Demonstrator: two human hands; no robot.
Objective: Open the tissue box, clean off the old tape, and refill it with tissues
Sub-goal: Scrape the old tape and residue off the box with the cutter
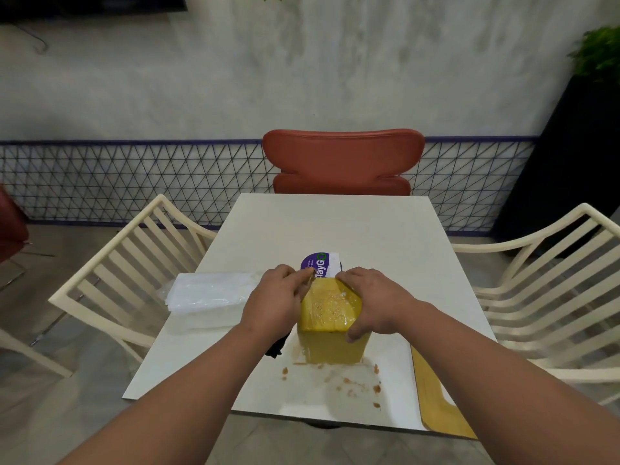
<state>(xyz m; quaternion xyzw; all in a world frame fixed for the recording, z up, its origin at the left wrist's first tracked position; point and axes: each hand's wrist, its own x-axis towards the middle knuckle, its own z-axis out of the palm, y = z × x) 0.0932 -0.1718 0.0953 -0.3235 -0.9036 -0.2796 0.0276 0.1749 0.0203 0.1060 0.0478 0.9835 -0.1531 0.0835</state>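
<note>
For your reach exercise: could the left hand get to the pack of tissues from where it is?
Probably yes: the pack of tissues lies just beside the left hand, with nothing between them.

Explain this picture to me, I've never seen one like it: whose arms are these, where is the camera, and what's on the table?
There is no machine here. The one picture comes from a camera worn on a person's head, looking down at that person's own arms. The right hand grips a yellow tissue box standing on the white table. The left hand pinches something at the box's top edge, apparently old tape. Brown scraps lie in front of the box. To the left lies a clear-wrapped pack of tissues. Behind the box is a purple and white label, and a flat yellow piece lies at the table's right edge.
</note>
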